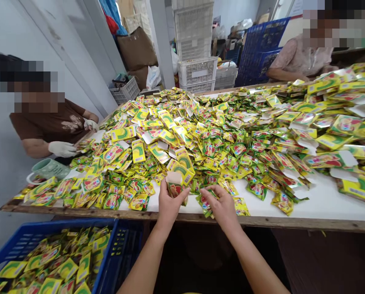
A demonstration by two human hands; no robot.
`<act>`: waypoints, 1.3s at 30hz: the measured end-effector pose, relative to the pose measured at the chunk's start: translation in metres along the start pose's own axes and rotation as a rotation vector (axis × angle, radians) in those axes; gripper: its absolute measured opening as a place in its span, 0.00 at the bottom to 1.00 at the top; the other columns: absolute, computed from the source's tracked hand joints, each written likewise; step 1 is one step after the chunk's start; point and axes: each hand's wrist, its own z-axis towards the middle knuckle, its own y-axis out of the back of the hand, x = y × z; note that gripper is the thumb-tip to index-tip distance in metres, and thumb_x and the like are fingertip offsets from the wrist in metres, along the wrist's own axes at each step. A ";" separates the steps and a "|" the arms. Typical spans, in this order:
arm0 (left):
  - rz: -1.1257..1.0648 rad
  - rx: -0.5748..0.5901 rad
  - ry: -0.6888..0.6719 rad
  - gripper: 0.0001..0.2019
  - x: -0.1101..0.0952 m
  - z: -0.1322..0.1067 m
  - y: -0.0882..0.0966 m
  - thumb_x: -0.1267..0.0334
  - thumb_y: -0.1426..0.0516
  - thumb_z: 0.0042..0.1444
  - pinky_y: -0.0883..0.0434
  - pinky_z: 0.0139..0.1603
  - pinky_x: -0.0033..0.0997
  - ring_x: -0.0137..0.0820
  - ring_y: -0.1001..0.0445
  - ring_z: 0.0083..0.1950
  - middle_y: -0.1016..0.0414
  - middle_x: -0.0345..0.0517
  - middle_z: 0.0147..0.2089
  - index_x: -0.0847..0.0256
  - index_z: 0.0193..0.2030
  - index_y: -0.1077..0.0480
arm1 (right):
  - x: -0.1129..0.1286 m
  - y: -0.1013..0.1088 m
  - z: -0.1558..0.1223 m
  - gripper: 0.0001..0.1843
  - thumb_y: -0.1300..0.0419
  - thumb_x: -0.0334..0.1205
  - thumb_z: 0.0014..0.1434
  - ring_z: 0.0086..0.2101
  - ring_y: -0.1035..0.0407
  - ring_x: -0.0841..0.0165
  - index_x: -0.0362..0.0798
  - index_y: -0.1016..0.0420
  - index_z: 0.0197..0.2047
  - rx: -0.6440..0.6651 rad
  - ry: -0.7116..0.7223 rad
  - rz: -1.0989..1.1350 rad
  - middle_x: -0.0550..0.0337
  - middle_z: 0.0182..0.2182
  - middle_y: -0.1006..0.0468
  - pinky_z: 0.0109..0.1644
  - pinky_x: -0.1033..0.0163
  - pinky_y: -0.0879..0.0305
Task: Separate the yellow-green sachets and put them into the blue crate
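Observation:
Near the table's front edge, my left hand (pixel 169 209) is closed around a small printed carton (pixel 174 188), which stands with its white end flap raised. To its right, my right hand (pixel 224 209) pinches a green and yellow candy sachet (pixel 204 205) between thumb and fingers. The sachet hangs low over the white tabletop (pixel 310 204), apart from the carton. Just beyond both hands rises a heap of loose sachets (pixel 209 149) mixed with yellow cartons (pixel 138 151), several with their flaps open.
At lower left, a blue crate (pixel 113 241) holds many filled-looking cartons. A green mug (pixel 49 168) stands at the table's left end. One person (pixel 47 130) in white gloves sits at left, another person (pixel 295 57) at far right. White crates (pixel 197 71) are stacked behind the table.

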 end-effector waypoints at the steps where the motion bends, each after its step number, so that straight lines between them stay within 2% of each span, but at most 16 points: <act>1: 0.012 -0.005 0.001 0.35 0.006 0.003 -0.002 0.62 0.33 0.45 0.30 0.53 0.35 0.35 0.28 0.50 0.29 0.50 0.52 0.57 0.59 0.43 | -0.003 0.004 0.006 0.22 0.39 0.58 0.52 0.24 0.35 0.68 0.44 0.29 0.30 -0.050 0.012 -0.045 0.60 0.22 0.28 0.27 0.66 0.40; 3: -0.018 0.008 0.018 0.33 0.013 0.005 -0.005 0.61 0.34 0.46 0.31 0.54 0.36 0.35 0.28 0.51 0.30 0.50 0.52 0.57 0.58 0.42 | -0.006 0.007 0.012 0.22 0.40 0.58 0.53 0.23 0.37 0.69 0.45 0.30 0.27 -0.083 0.061 -0.132 0.61 0.20 0.29 0.26 0.66 0.42; 4: -0.061 0.014 0.026 0.32 0.014 0.005 -0.006 0.61 0.35 0.48 0.32 0.55 0.36 0.35 0.28 0.52 0.30 0.49 0.52 0.57 0.58 0.42 | -0.005 0.007 0.012 0.21 0.40 0.57 0.53 0.23 0.37 0.70 0.45 0.30 0.27 -0.051 0.088 -0.157 0.61 0.20 0.30 0.26 0.66 0.42; 6: -0.180 0.010 0.033 0.29 0.012 0.002 -0.007 0.61 0.37 0.51 0.33 0.56 0.34 0.33 0.30 0.52 0.31 0.47 0.52 0.55 0.58 0.41 | 0.000 0.000 0.008 0.18 0.39 0.53 0.54 0.25 0.34 0.69 0.45 0.26 0.30 0.091 0.135 -0.143 0.61 0.22 0.27 0.29 0.66 0.39; 9: -0.299 0.021 0.000 0.27 0.002 -0.007 -0.004 0.62 0.39 0.54 0.33 0.54 0.32 0.29 0.29 0.47 0.31 0.42 0.46 0.52 0.59 0.43 | 0.010 -0.014 -0.008 0.13 0.39 0.48 0.56 0.35 0.28 0.66 0.49 0.21 0.39 0.266 0.179 0.009 0.59 0.34 0.21 0.40 0.64 0.34; 12: -0.268 0.177 -0.093 0.33 -0.015 -0.020 0.006 0.64 0.37 0.51 0.33 0.52 0.32 0.29 0.30 0.45 0.32 0.42 0.44 0.50 0.61 0.46 | 0.023 -0.018 -0.023 0.13 0.38 0.48 0.56 0.39 0.27 0.65 0.50 0.20 0.40 0.346 0.112 0.197 0.59 0.37 0.20 0.45 0.64 0.34; 15: -0.230 0.398 -0.190 0.36 -0.032 -0.030 0.019 0.61 0.34 0.46 0.34 0.55 0.36 0.34 0.32 0.50 0.32 0.47 0.48 0.51 0.61 0.45 | 0.037 -0.011 -0.033 0.15 0.32 0.48 0.48 0.34 0.28 0.67 0.47 0.23 0.36 0.457 -0.027 0.295 0.60 0.34 0.21 0.37 0.67 0.35; 18: -0.277 0.532 -0.255 0.36 -0.041 -0.032 0.027 0.56 0.34 0.45 0.36 0.58 0.42 0.38 0.34 0.54 0.32 0.47 0.46 0.49 0.59 0.44 | 0.047 -0.004 -0.037 0.19 0.29 0.46 0.44 0.32 0.31 0.70 0.47 0.29 0.35 0.482 -0.044 0.295 0.63 0.32 0.24 0.33 0.70 0.38; 20: -0.242 0.489 -0.209 0.37 -0.039 -0.026 0.025 0.56 0.33 0.44 0.33 0.54 0.39 0.36 0.31 0.49 0.31 0.44 0.42 0.49 0.60 0.45 | 0.045 -0.002 -0.034 0.17 0.31 0.47 0.47 0.32 0.32 0.71 0.47 0.30 0.35 0.429 -0.001 0.232 0.64 0.31 0.25 0.33 0.69 0.39; 22: -0.088 0.319 -0.101 0.35 -0.030 -0.018 0.016 0.59 0.33 0.44 0.31 0.46 0.32 0.31 0.30 0.41 0.31 0.41 0.39 0.53 0.57 0.43 | 0.033 -0.002 -0.024 0.15 0.34 0.49 0.52 0.29 0.33 0.71 0.47 0.29 0.36 0.288 0.034 0.104 0.63 0.28 0.26 0.33 0.68 0.39; 25: 0.203 0.061 0.021 0.30 -0.009 -0.005 0.000 0.58 0.31 0.40 0.31 0.39 0.26 0.28 0.30 0.38 0.29 0.41 0.39 0.58 0.49 0.39 | 0.008 0.001 -0.010 0.14 0.40 0.49 0.58 0.27 0.33 0.69 0.46 0.30 0.39 0.058 0.127 -0.193 0.61 0.26 0.27 0.32 0.66 0.39; 27: 0.328 0.004 0.051 0.31 0.004 -0.001 -0.005 0.56 0.30 0.37 0.31 0.38 0.26 0.29 0.29 0.37 0.28 0.40 0.38 0.59 0.45 0.39 | -0.006 0.004 -0.008 0.13 0.45 0.47 0.62 0.30 0.31 0.66 0.46 0.30 0.39 0.070 0.281 -0.427 0.58 0.29 0.25 0.35 0.63 0.38; 30: 0.349 0.077 0.072 0.26 0.018 0.001 -0.002 0.55 0.32 0.41 0.32 0.40 0.27 0.30 0.29 0.38 0.27 0.41 0.38 0.60 0.44 0.37 | -0.018 0.010 -0.012 0.13 0.49 0.45 0.65 0.38 0.30 0.62 0.46 0.30 0.44 0.234 0.499 -0.632 0.53 0.36 0.24 0.42 0.60 0.37; 32: 0.264 0.161 0.081 0.21 0.022 0.001 0.004 0.55 0.36 0.47 0.32 0.42 0.28 0.31 0.28 0.41 0.26 0.43 0.40 0.61 0.44 0.35 | -0.021 0.016 -0.013 0.14 0.49 0.46 0.66 0.38 0.29 0.63 0.46 0.31 0.46 0.249 0.512 -0.644 0.53 0.37 0.24 0.42 0.60 0.36; 36: 0.083 0.243 0.142 0.20 0.023 0.002 0.011 0.57 0.37 0.49 0.32 0.46 0.30 0.34 0.27 0.45 0.25 0.46 0.44 0.62 0.48 0.34 | -0.011 0.022 0.002 0.17 0.48 0.51 0.64 0.24 0.32 0.68 0.46 0.30 0.38 0.027 0.328 -0.532 0.60 0.25 0.26 0.30 0.65 0.40; 39: 0.075 0.297 0.123 0.19 0.021 0.003 0.010 0.58 0.38 0.51 0.33 0.47 0.30 0.35 0.28 0.46 0.26 0.46 0.44 0.62 0.49 0.33 | 0.011 0.010 0.017 0.14 0.46 0.50 0.63 0.21 0.34 0.71 0.47 0.30 0.38 -0.122 0.379 -0.386 0.61 0.25 0.26 0.28 0.67 0.40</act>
